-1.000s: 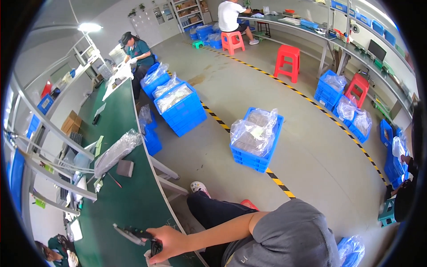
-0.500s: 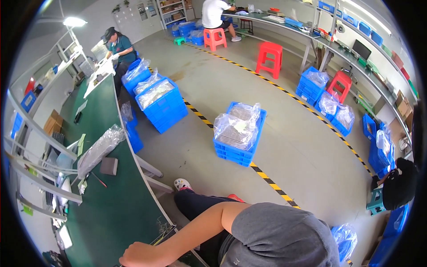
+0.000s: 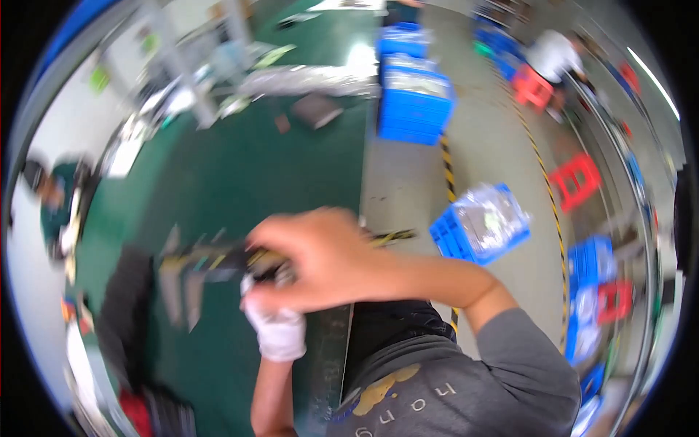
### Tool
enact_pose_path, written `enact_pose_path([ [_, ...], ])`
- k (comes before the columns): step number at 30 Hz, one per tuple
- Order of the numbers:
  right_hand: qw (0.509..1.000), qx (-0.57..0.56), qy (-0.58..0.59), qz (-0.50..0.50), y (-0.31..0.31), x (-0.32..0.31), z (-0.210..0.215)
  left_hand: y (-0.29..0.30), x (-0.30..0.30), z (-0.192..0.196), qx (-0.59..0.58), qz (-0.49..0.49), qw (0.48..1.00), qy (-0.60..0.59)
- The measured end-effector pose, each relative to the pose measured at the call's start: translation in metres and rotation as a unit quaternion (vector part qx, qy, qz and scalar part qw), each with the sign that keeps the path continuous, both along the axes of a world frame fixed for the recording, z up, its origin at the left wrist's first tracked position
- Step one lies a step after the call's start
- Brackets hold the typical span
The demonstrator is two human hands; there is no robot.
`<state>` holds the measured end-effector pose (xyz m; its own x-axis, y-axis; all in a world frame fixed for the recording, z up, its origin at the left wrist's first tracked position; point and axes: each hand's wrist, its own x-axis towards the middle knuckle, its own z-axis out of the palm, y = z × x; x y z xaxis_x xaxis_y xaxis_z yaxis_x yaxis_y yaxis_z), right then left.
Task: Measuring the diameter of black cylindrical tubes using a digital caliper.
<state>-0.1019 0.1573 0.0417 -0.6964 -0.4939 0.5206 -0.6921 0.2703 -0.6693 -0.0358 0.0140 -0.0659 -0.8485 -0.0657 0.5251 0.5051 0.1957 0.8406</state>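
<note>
A caliper (image 3: 195,280) with long metal jaws and a black beam with yellow marks is held over the green workbench (image 3: 291,160). My bare right hand (image 3: 320,255) is closed round its slider. The jaws point away to the left, and the beam's end sticks out past the right hand over the bench's edge. My left hand (image 3: 278,331), in a white glove, is just below and against the right hand. Its fingers are mostly hidden behind the right hand and blurred, so I cannot tell whether they touch the caliper.
A dark grey padded roll (image 3: 124,313) lies at the bench's left side. Farther up are a brown block (image 3: 316,111) and a long plastic-wrapped bundle (image 3: 313,80). Blue crates (image 3: 473,226) and a red stool (image 3: 575,180) stand on the floor; people sit at other places.
The view has swung right round toward the bench, blurring it. My right hand has come from the lower edge up over the bench with the caliper. My gloved left hand has come into view.
</note>
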Motion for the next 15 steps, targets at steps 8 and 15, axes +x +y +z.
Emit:
enact_pose_path([
  [8,0.989,0.108,0.082,-0.056,0.046,-0.009,0.02,0.004,0.01,0.048,0.111,0.044,0.992,-0.051],
  [15,0.98,0.166,0.095,-0.055,0.057,-0.004,0.015,0.004,0.014,0.054,0.144,-0.002,0.989,-0.018],
])
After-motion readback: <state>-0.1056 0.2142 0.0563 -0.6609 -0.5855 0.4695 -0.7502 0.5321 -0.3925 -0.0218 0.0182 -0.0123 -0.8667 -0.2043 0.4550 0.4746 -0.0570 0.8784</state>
